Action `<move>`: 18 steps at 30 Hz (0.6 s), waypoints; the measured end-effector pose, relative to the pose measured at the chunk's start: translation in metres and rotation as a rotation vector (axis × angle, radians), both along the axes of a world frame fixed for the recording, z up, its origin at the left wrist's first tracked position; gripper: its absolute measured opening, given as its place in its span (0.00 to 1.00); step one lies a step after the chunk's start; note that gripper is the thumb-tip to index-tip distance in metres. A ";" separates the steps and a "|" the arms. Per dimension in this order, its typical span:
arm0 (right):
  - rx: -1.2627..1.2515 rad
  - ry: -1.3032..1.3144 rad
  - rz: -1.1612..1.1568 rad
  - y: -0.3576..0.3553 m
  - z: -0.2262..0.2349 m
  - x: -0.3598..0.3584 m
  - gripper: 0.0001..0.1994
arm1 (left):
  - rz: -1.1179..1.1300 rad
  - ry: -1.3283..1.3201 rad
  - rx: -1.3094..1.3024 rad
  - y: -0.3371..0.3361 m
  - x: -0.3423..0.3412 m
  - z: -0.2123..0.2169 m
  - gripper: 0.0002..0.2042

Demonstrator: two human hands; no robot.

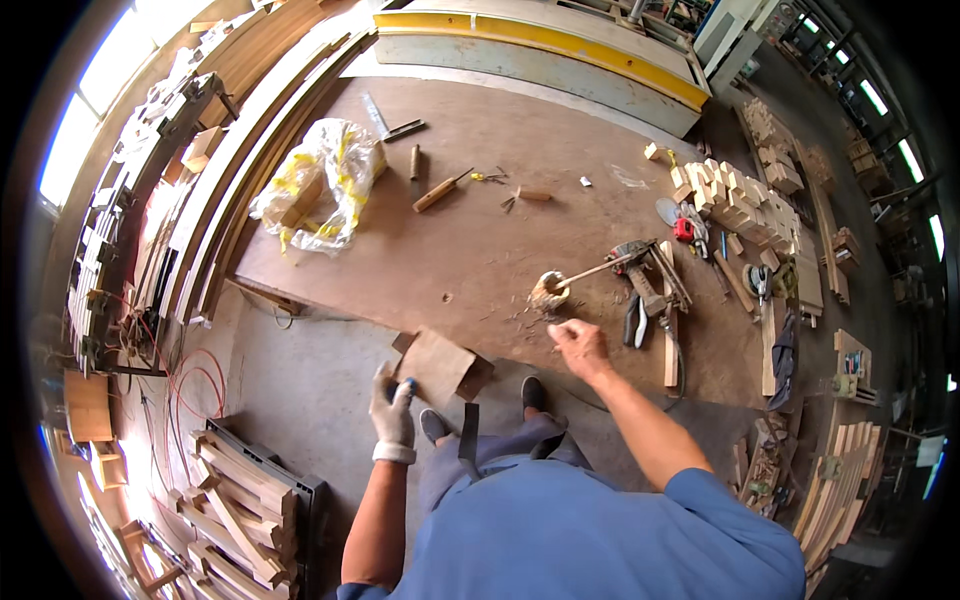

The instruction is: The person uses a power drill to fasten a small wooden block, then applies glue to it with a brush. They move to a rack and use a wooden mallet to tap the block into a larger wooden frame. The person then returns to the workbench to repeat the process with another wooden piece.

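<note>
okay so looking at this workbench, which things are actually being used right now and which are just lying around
In use:
- flat brown wooden piece, held by the gloved left hand
- small round glue pot with stick, just beyond the bare right hand

Lying about:
- crumpled clear plastic bag with yellow tape
- wooden-handled chisel
- pile of pale wooden blocks
- red tape measure

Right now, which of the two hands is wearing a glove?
The left hand, lower left of the brown board, wears a whitish work glove. The right hand is bare, raised near the wooden mallet on the workbench.
</note>
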State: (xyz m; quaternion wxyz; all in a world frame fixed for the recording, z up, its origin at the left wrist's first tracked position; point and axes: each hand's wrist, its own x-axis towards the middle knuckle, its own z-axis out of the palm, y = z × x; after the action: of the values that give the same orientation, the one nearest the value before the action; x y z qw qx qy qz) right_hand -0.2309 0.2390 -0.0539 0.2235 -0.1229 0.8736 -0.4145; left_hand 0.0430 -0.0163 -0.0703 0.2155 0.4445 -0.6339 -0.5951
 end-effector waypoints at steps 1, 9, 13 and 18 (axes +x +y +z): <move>0.061 0.120 -0.041 0.023 0.000 -0.020 0.17 | 0.020 -0.023 -0.079 0.005 -0.006 0.007 0.27; 0.228 0.224 0.063 0.110 -0.015 -0.107 0.13 | 0.258 -0.327 -0.334 0.031 -0.046 0.028 0.29; 0.203 0.219 0.173 0.114 -0.034 -0.089 0.13 | 0.308 -0.274 -0.394 0.030 -0.054 0.018 0.28; 0.133 0.340 0.109 0.126 -0.029 -0.069 0.13 | 0.357 -0.224 -0.355 0.032 -0.050 -0.003 0.23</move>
State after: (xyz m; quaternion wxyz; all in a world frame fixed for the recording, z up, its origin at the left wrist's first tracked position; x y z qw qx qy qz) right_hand -0.2997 0.3653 -0.0824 0.1023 -0.2234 0.9163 -0.3163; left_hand -0.0068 0.0155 -0.0729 0.3200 0.5676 -0.6599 -0.3741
